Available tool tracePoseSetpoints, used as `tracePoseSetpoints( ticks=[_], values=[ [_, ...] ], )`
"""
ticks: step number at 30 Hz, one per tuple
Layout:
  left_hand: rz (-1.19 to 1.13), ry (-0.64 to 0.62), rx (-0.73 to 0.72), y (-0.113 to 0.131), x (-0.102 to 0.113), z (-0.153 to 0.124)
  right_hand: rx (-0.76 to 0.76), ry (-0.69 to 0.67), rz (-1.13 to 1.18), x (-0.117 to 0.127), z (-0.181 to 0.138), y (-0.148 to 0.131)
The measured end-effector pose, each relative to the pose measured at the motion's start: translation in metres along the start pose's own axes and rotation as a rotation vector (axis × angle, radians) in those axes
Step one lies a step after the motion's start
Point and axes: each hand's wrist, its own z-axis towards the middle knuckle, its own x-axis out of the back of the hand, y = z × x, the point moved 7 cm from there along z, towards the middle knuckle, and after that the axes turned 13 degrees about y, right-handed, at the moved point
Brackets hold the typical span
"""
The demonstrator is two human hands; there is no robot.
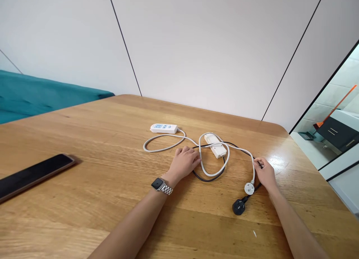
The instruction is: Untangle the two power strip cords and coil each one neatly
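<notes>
Two power strips with tangled cords lie on the wooden table. One white strip (163,128) with blue sockets sits at the back, and its white cord (208,173) loops around the other white strip (215,145). From that second strip runs a black cord (206,180), partly under the white loops. My left hand (183,163) rests with curled fingers over the black cord's loop, beside the white one. On the right, my right hand (265,173) pinches the black cord, its fingertips close to the white cord. The white plug (249,188) and black plug (239,206) lie near it.
A dark phone-like slab (36,173) lies at the table's left. A teal sofa (47,92) stands beyond the left edge, and a white panelled wall (196,57) rises behind. A small white scrap (254,233) lies near the front. An orange-handled broom (336,105) shows through the opening at right.
</notes>
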Motion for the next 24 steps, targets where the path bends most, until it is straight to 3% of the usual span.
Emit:
tracePoseSetpoints(
  ticks=[6,10,13,18,24],
  values=[
    [-0.028,-0.025,0.091,-0.011,0.0,-0.002,-0.169,0.165,0.299,0.006,-0.001,0.003],
    [-0.167,-0.011,0.114,-0.016,-0.006,-0.002,-0.292,0.162,0.405,0.005,-0.004,0.008],
    [-0.258,0.045,0.191,-0.026,-0.013,-0.001,-0.282,0.128,0.367,0.003,-0.004,0.009],
    [-0.367,0.115,0.456,-0.052,-0.026,0.001,-0.234,0.149,0.275,0.002,-0.004,0.007],
    [-0.482,0.081,0.575,-0.062,-0.03,0.039,-0.238,0.103,0.094,0.001,-0.004,0.0]
  ],
)
